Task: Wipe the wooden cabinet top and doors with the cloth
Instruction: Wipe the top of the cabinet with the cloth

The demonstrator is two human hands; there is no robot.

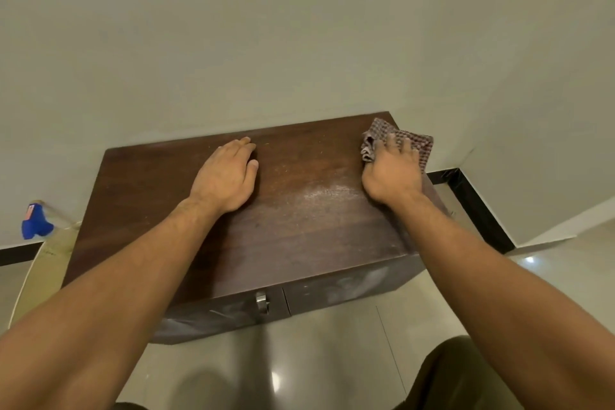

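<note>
**Cloth pressed at far right corner**

Right fingers (397, 143) spread flat over cloth (414, 140), pinning it to cabinet (299, 216) top near right edge. Left fingers (244, 148) open, lying flat mid-top, left hand (226, 176) empty. Below: doors (332, 293), handle (262, 302).

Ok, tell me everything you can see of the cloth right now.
The cloth is a small woven rag in a reddish-brown and pale check, bunched with folds at its left edge. It lies at the far right corner of the cabinet top, partly overhanging the right edge. The right hand presses on it, fingers spread, covering its near part.
</note>
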